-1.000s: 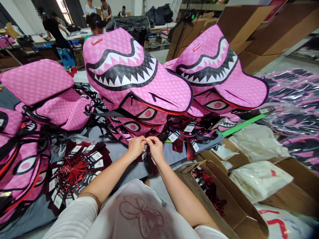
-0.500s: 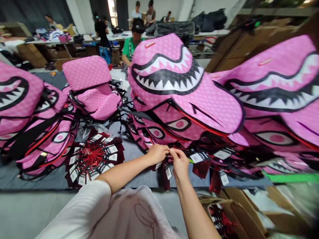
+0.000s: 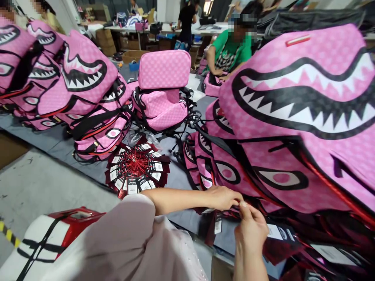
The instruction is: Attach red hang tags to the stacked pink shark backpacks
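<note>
My left hand (image 3: 222,198) and my right hand (image 3: 251,227) meet fingertip to fingertip at the foot of a stack of pink shark-mouth backpacks (image 3: 295,128). Both pinch something small there, probably a tag string, too small to name. Dark red hang tags (image 3: 217,225) with white labels dangle just below my fingers. A fanned bundle of the same hang tags (image 3: 137,168) with red strings lies on the grey table (image 3: 58,146) to the left.
More pink backpacks (image 3: 79,78) are piled at the far left, and one (image 3: 164,91) stands open in the middle. A person in a green top (image 3: 231,47) works behind the stack. A red and white item (image 3: 55,230) sits at lower left, by my knee.
The view has swung left, so the backpack stack now fills the right side. My hands stay pinched together at the tags; the cardboard boxes have left the view.
</note>
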Available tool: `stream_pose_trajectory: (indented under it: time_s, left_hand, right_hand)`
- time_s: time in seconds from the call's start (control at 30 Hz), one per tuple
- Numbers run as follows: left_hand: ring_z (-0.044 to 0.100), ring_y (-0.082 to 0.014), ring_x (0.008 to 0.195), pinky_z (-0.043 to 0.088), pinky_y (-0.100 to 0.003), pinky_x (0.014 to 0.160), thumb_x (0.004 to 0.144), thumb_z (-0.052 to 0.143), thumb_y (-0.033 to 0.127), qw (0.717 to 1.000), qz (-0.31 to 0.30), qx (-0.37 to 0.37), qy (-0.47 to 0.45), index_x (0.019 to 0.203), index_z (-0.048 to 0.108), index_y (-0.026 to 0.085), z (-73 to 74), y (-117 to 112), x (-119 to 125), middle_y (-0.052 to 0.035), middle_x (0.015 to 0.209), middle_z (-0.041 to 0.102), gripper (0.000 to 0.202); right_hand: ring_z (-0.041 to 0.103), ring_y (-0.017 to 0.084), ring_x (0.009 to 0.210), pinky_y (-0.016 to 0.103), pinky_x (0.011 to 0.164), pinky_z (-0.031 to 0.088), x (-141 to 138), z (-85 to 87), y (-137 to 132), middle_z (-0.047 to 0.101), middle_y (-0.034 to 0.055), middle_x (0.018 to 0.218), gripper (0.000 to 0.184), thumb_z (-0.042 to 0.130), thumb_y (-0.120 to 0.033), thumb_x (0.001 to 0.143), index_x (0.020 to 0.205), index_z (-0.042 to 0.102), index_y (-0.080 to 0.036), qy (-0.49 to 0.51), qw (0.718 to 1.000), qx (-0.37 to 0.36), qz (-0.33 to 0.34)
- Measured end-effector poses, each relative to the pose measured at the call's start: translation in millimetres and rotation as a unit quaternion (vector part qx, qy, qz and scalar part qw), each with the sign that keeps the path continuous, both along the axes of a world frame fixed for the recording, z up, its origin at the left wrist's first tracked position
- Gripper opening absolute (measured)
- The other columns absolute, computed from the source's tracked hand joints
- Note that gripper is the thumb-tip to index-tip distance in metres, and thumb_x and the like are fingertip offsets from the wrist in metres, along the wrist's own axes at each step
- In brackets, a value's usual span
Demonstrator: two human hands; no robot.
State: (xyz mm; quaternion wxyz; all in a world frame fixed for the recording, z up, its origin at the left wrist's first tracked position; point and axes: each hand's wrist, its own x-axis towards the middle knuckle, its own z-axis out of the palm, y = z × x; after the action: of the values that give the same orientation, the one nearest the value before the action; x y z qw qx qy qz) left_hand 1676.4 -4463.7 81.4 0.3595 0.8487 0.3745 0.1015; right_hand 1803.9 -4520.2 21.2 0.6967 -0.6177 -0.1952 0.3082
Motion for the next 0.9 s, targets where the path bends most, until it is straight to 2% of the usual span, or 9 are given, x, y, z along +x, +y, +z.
stream_pose_trajectory:
  time_s: [0.13,0.3,0.43,0.53,0.63,0.77,0.9]
  left_hand:
    - [0.065,-0.0237,0.108,0.047,-0.034,0.081,0.096,0.045,0.029,0.999,0.014,0.039,0.013,0.109,0.060,0.022,2.8,0,-3,-0.0054,0.118,0.070,0.021]
    - [0.066,-0.0234,0.107,0.047,-0.032,0.077,0.097,0.044,0.029,0.999,-0.019,0.015,0.021,0.109,0.061,0.024,2.9,2,-4,-0.0046,0.118,0.070,0.022]
    - [0.066,-0.0250,0.108,0.048,-0.034,0.076,0.096,0.045,0.029,0.999,-0.004,0.045,0.008,0.108,0.061,0.021,-1.5,3,-5,-0.0055,0.120,0.069,0.022]
    - [0.066,-0.0245,0.107,0.047,-0.033,0.073,0.097,0.042,0.031,0.999,-0.025,0.034,0.020,0.111,0.061,0.024,-6.4,5,-5,-0.0045,0.117,0.070,0.025]
    - [0.067,-0.0259,0.106,0.047,-0.034,0.072,0.097,0.042,0.031,0.997,-0.015,0.068,0.021,0.108,0.060,0.020,-9.7,7,-5,-0.0066,0.117,0.070,0.023]
    - [0.067,-0.0257,0.108,0.044,-0.032,0.070,0.098,0.042,0.036,0.998,-0.050,0.020,0.022,0.114,0.059,0.024,-8.5,10,-7,-0.0051,0.118,0.070,0.026]
    - [0.066,-0.0251,0.109,0.044,-0.033,0.069,0.098,0.042,0.032,0.999,-0.021,0.043,0.020,0.107,0.059,0.022,-3.9,12,-9,-0.0046,0.123,0.068,0.021]
  right_hand:
    - [0.055,0.011,0.063,0.029,0.067,0.048,1,-8.1,1,0.065,-0.0019,0.071,0.047,0.091,-0.042,0.041,0.074,0.068,-0.017,-0.012,1.000,0.005,0.006]
    - [0.053,0.011,0.060,0.027,0.058,0.046,1,-11.2,2,0.064,-0.0016,0.071,0.047,0.092,-0.042,0.042,0.073,0.067,-0.017,-0.027,0.999,0.017,0.000]
    - [0.052,0.011,0.060,0.029,0.061,0.047,-1,-11.7,2,0.062,-0.0022,0.069,0.045,0.090,-0.045,0.046,0.072,0.065,-0.018,-0.047,0.999,0.022,0.009]
    - [0.056,0.013,0.065,0.030,0.066,0.049,-2,-11.5,2,0.065,-0.0008,0.074,0.045,0.090,-0.042,0.042,0.072,0.066,-0.018,-0.033,0.999,0.017,0.005]
    - [0.056,0.012,0.066,0.029,0.067,0.048,-4,-9.3,2,0.065,-0.0012,0.073,0.045,0.091,-0.039,0.039,0.071,0.067,-0.018,-0.006,1.000,0.005,-0.006]
    - [0.057,0.011,0.067,0.027,0.066,0.047,-7,-4.3,4,0.065,-0.0013,0.071,0.042,0.090,-0.034,0.037,0.067,0.066,-0.017,0.012,1.000,0.006,-0.019]
    - [0.054,0.011,0.063,0.027,0.060,0.045,-12,-0.2,8,0.064,-0.0020,0.069,0.040,0.089,-0.033,0.038,0.067,0.066,-0.019,0.012,1.000,-0.014,-0.016]
